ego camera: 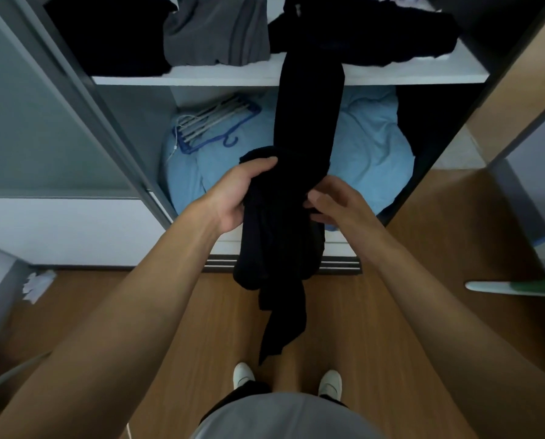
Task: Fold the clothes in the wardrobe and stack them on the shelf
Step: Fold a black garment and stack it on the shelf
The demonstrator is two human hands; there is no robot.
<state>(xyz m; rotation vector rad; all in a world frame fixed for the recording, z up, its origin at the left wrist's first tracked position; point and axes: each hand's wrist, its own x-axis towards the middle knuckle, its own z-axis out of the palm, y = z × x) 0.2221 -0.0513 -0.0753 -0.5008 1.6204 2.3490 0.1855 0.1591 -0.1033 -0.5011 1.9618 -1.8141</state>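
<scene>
We list a plain black garment (309,122), a folded garment (217,36) in plain mid-grey, further black clothes (106,33), and a white shelf (233,74). We also enter pale blue unpatterned bedding (369,144), hangers (207,120) in blue and off-white, a brown wood-grain floor (423,248) — and white shoes (243,373).
</scene>
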